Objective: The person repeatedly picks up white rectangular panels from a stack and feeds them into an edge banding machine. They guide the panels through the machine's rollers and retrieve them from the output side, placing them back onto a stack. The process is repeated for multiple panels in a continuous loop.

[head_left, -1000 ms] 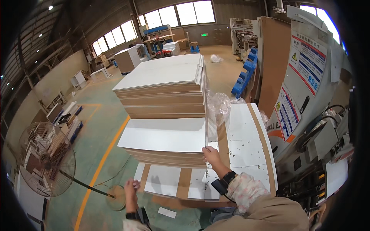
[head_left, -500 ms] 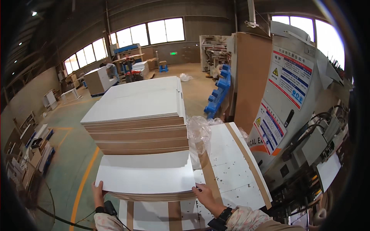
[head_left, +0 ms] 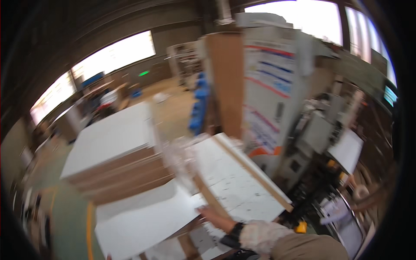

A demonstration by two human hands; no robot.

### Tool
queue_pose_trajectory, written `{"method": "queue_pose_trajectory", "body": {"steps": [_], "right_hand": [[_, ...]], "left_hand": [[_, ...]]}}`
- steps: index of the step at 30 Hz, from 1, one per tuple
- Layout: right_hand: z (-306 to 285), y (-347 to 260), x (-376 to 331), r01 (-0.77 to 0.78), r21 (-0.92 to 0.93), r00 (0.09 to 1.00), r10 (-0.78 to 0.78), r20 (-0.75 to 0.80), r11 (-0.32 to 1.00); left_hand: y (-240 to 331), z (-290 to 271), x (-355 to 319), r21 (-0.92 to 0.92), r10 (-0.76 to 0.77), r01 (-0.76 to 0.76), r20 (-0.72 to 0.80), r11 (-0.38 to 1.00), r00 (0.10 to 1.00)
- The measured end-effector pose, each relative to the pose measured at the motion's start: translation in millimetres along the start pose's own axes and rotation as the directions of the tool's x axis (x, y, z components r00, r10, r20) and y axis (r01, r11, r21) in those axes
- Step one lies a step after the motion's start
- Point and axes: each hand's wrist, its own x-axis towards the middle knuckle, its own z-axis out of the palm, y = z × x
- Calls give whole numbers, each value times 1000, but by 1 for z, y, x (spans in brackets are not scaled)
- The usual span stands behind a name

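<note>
A white rectangular panel [head_left: 147,216] lies in front of me, turned at a slant and raised at the near side. My right hand [head_left: 215,218] is closed on its right edge, its fingers blurred by motion. Of my left hand [head_left: 108,257] only a fingertip shows, at the panel's near left edge by the bottom of the view; the rest is out of sight. Behind the panel rises a tall stack of white-faced boards [head_left: 115,134] with brown edges.
Right of the stack lies a white sheet with brown strips [head_left: 242,173], scattered with dark bits. Clear plastic wrap [head_left: 180,154] bunches beside the stack. A grey machine cabinet [head_left: 268,86] with signs stands at right, near blue parts [head_left: 198,106]. A yellow line [head_left: 89,229] crosses the green floor at left.
My view has swung right, so the stack sits further left. The panel has turned and come nearer, away from the lower pile. My left hand has dropped almost out of view.
</note>
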Motion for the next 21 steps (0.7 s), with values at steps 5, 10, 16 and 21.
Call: {"method": "queue_pose_trajectory", "body": {"steps": [5,10,16,21], "right_hand": [[4,-9,22,223,56,957,-229,179,973],[-58,-14,-78,345,236,936,-350,-23,908],[-197,-13,-239,354,298,924,-282,-260,886],[-338,17,-343,629,303,734,-417,-536,716]], "left_hand": [[49,9,-68,-372,-494,530,194,762,847],[138,119,-48,-387,-392,604,499,697,773],[224,235,-72,-345,-214,663,763,664,611],[309,336,-123,-291,-109,691,874,662,473]]}}
